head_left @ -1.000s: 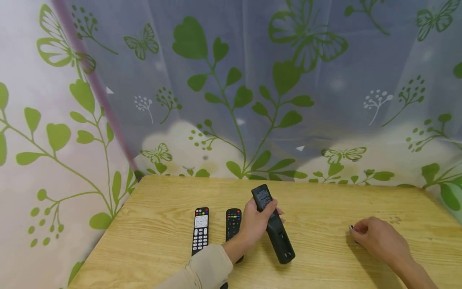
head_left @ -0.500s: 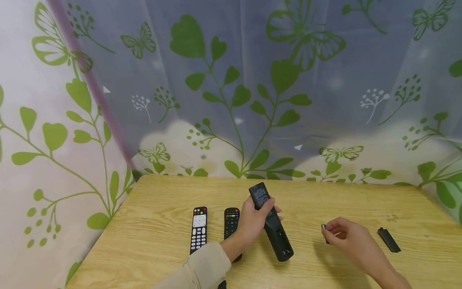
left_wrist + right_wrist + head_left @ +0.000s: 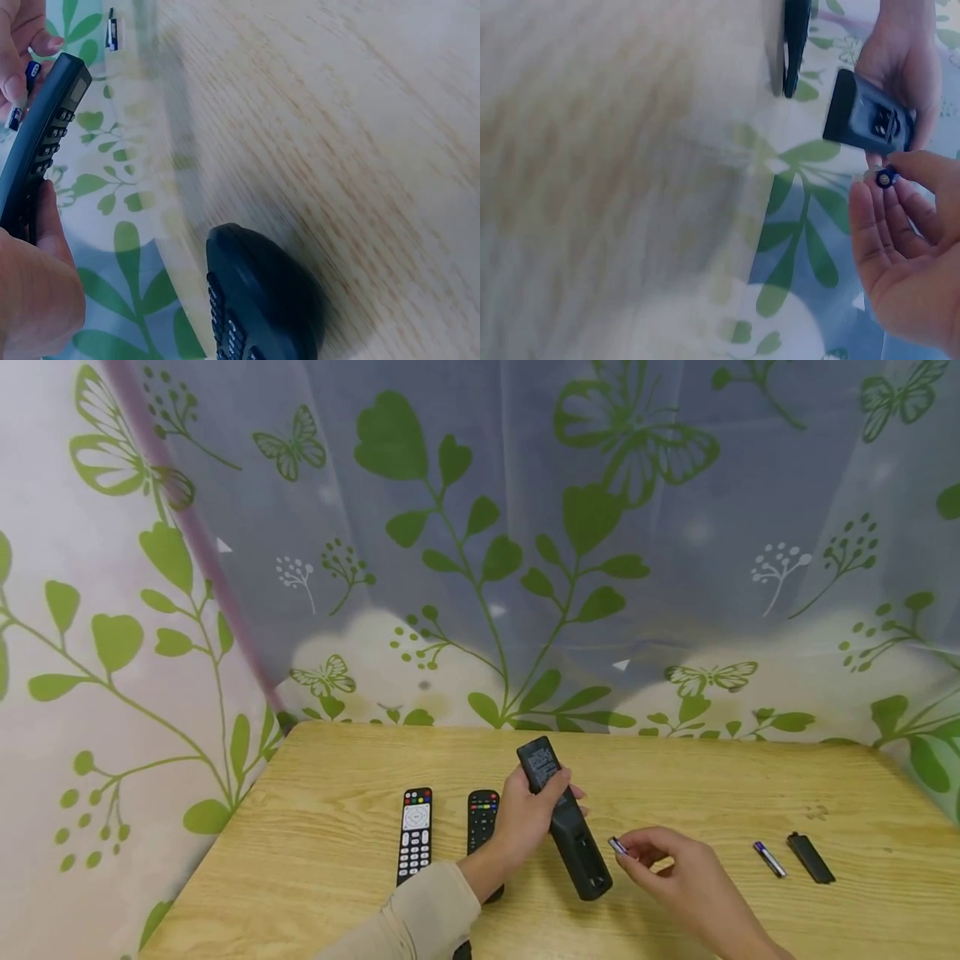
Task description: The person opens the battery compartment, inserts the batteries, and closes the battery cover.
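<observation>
My left hand [image 3: 523, 822] grips a black remote control [image 3: 564, 835], turned back side up, with its battery compartment uncovered at the near end. Just to the right of that compartment, my right hand [image 3: 678, 872] pinches a small battery [image 3: 617, 845] between thumb and fingertips. In the right wrist view the battery [image 3: 886, 177] shows end-on, close to the remote's open end [image 3: 870, 116]. A second battery [image 3: 769, 859] lies on the table beside the black battery cover [image 3: 811, 857]. In the left wrist view the held remote [image 3: 41, 142] is seen from its button side.
Two more remotes lie left of my hands: one with white buttons [image 3: 415, 835], and a black one [image 3: 482, 817] partly hidden by the left wrist. The wooden table [image 3: 337, 760] meets a leaf-patterned curtain [image 3: 450, 610] at its back edge.
My right hand has moved left with the battery, from the table's right side to beside the remote. The cover and second battery have come into view. The left hand keeps its grip, almost still.
</observation>
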{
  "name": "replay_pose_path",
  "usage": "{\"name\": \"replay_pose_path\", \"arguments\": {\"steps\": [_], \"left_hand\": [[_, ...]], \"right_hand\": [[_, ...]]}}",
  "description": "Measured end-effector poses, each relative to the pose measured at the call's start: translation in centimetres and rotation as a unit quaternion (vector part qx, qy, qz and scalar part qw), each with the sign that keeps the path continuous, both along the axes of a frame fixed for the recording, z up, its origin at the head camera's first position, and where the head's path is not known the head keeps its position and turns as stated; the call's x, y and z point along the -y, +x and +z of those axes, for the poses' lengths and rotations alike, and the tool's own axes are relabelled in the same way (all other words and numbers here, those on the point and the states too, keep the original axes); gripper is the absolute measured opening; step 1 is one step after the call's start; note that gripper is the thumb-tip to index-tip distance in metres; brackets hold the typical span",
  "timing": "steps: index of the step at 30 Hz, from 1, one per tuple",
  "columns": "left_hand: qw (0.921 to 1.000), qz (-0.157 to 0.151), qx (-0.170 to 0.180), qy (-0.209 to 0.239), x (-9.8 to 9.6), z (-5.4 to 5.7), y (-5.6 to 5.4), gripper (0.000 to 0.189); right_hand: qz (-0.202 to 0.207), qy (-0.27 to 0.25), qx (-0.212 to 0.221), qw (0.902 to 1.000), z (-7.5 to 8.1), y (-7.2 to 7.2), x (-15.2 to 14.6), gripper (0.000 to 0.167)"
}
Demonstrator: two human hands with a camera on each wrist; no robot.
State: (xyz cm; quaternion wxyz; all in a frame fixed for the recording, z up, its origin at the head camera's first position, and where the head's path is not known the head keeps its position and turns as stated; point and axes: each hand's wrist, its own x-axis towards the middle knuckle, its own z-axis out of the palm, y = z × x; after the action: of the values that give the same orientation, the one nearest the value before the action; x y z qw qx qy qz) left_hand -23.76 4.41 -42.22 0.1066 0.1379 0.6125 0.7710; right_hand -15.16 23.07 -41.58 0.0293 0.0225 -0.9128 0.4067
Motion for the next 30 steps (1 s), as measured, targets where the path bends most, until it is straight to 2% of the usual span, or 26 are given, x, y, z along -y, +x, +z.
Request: {"name": "replay_pose_path", "arguments": {"steps": [8, 18, 23, 30], "left_hand": [[0.9999, 0.002, -0.008, 0.009, 0.1, 0.4, 0.2, 0.030], [0.9999, 0.009, -0.009, 0.009, 0.2, 0.4, 0.2, 0.031], [0.9998, 0.010, -0.005, 0.014, 0.2, 0.3, 0.2, 0.032], [0.9996, 0.012, 0.009, 0.025, 0.2, 0.0, 0.1, 0.035]], "right_hand": [[0.042, -0.004, -0.092, 0.9949, -0.5, 0.6, 1.5, 0.014], [0.089, 0.047, -0.205, 0.9736, -1.5, 0.8, 2.0, 0.015], [0.074, 0.072, -0.238, 0.9659, -1.7, 0.9, 2.4, 0.019], [0.017, 0.078, -0.214, 0.9737, -1.5, 1.1, 3.2, 0.026]]}}
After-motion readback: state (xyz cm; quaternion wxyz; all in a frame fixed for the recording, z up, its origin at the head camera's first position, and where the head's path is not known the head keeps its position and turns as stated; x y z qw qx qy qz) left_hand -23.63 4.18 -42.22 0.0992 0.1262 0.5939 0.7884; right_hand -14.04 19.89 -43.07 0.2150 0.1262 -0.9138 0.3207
